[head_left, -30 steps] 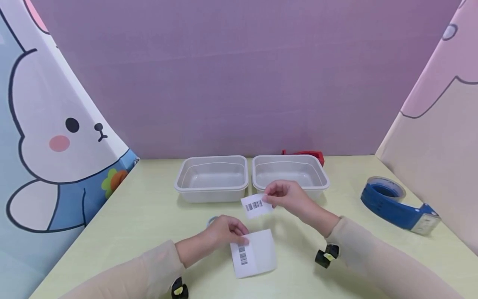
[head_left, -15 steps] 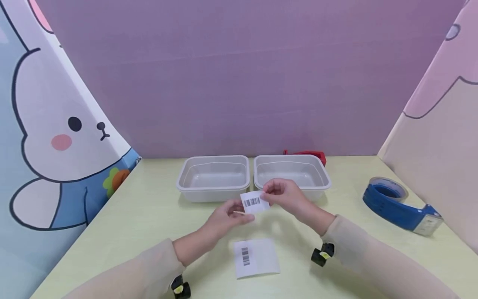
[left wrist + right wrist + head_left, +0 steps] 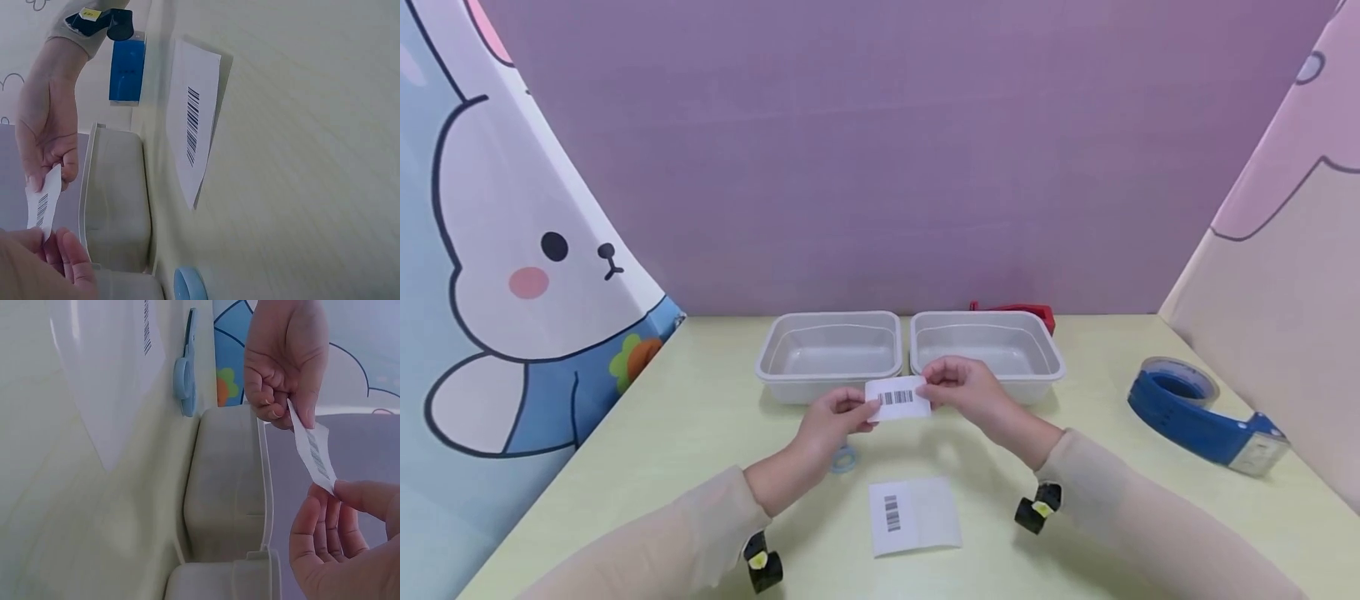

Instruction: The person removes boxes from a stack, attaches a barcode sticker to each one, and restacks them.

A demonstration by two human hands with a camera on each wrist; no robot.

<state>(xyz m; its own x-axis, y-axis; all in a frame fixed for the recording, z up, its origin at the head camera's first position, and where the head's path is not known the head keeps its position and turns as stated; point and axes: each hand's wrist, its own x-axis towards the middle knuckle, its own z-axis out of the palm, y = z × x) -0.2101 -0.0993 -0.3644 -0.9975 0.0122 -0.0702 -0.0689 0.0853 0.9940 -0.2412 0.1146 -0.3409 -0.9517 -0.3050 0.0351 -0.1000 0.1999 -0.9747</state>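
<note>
In the head view, a small white barcode label (image 3: 901, 410) is held up just below the middle of the frame, in front of the containers, its printed face turned to the camera. Its left end is pinched by the left hand (image 3: 829, 425) between thumb and fingers, and its right end is pinched likewise by the right hand (image 3: 972, 392). Below it, at lower centre, a larger white sheet (image 3: 927, 517) with a barcode along its left part is seen lying on the pale table (image 3: 617, 467). Beside the left hand, part of a light-blue looped tool (image 3: 852, 457) is shown. Behind the hands, a left container (image 3: 827, 340) and a right container (image 3: 985, 340) are set side by side, with a red object (image 3: 1039, 312) partly hidden behind the latter. At right, a blue tape dispenser (image 3: 1187, 425) is placed on the tabletop. In the left wrist view, the label is seen at lower left, stretched between the right hand above and the left hand at the bottom corner; the larger sheet is shown at upper centre, one edge raised. In the right wrist view, the label is held right of centre, gripped by the left hand above and the right hand below; the looped tool is seen at upper centre.
</note>
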